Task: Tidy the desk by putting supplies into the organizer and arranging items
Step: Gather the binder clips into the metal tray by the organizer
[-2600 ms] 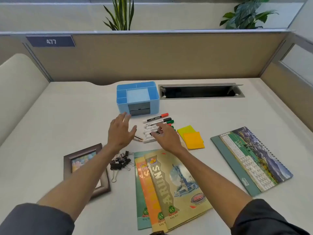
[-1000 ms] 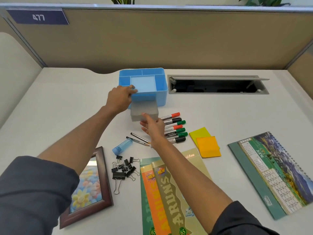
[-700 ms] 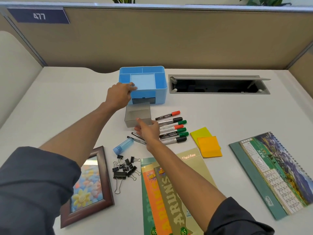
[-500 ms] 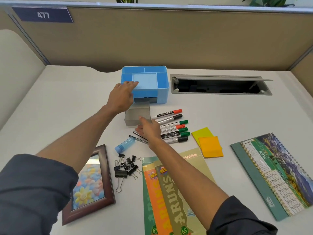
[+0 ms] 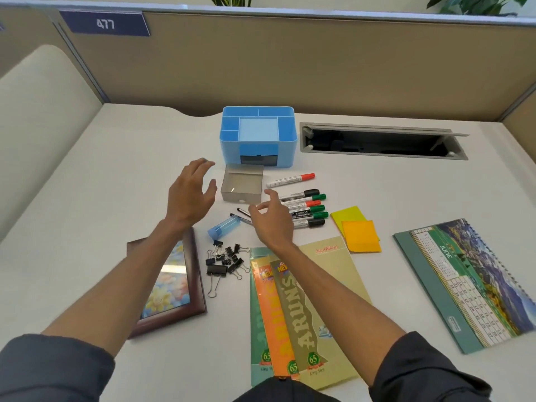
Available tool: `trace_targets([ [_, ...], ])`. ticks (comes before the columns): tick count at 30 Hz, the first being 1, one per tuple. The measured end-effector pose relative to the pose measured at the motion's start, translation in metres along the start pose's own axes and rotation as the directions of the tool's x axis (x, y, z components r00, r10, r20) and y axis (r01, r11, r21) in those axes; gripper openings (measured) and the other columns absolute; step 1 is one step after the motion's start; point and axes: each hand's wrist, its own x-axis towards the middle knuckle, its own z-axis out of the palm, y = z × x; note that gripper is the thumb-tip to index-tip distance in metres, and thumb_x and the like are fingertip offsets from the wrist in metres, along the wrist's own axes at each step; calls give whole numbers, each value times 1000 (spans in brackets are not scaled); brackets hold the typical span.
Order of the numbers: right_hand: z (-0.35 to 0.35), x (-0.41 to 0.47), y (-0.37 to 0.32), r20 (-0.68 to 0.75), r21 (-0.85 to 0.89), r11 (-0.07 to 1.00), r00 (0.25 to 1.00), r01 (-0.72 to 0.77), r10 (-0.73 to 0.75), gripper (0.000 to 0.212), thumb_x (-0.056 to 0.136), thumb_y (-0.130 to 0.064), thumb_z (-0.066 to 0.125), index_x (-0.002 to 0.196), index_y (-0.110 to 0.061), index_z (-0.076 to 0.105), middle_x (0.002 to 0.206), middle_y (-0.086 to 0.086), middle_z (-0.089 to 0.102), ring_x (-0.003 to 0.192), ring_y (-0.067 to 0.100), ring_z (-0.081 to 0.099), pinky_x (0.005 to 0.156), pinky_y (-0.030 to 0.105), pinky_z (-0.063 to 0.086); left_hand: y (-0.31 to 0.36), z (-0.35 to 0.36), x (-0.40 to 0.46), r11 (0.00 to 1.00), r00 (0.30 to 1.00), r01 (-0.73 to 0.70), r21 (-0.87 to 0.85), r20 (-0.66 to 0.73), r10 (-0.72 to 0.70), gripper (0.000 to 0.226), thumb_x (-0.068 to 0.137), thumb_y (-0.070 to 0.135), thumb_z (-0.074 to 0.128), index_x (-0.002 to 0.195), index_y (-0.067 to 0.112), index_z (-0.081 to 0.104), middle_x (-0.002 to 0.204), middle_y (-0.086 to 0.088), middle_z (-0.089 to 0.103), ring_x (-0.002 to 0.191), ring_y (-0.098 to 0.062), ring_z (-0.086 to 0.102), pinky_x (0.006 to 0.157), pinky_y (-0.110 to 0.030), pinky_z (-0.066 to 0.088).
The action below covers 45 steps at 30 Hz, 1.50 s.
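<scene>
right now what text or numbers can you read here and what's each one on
"477": blue nameplate on the partition.
"ARUN'S" and "65": top notebook.
"NEW": the orange notebook under it.
"JUNE", upside down: calendar; its date grid is too small.
Marker barrel print and the red heading on the tan booklet: blurred.

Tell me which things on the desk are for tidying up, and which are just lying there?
For tidying: blue organizer, its grey drawer, markers, binder clips, sticky notes, notebooks, picture frame, calendar.

Just there: cable slot, number sign, plants.
</scene>
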Motion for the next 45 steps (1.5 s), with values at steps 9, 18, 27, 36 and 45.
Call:
trace_targets([
  [9,6,-26,19,299,-259,885,903,387,-307,34,90,-26,57,123,-19,64,123,1,60,107,20,59,87,37,49,16,-5,-80,999,990,12,-33,140,-7,18,89,18,62,104,13,69,97,2,69,68,-9,52,58,-22,35],
  [18,16,-40,24,402,-395,765,844,509,-354,34,95,-25,53,127,-25,62,126,3,54,120,23,48,97,40,39,10,5,-117,989,947,-82,123,318,39,24,93,22,57,108,11,72,107,-6,66,95,-25,63,65,-35,53],
  [27,16,-38,24,385,-438,702,823,561,-417,23,92,-23,59,114,-19,63,116,3,59,113,23,52,94,37,37,11,8,-106,978,910,-47,205,411,-43,24,95,16,50,115,9,61,115,-4,57,105,-22,55,72,-36,52],
  [36,8,-30,25,283,-215,884,893,415,-351,13,88,-27,66,100,-23,64,97,-6,70,90,16,64,80,36,52,14,6,-102,965,927,-99,241,375,1,20,92,25,58,105,13,67,107,-3,61,97,-22,57,71,-34,48],
  [45,-11,8,5,144,129,963,957,235,-253,20,82,-14,75,102,-13,70,89,0,70,72,11,65,68,19,52,18,-8,-63,977,967,168,-128,211,-139,10,88,25,65,94,18,69,81,7,70,72,-15,65,68,-32,52],
])
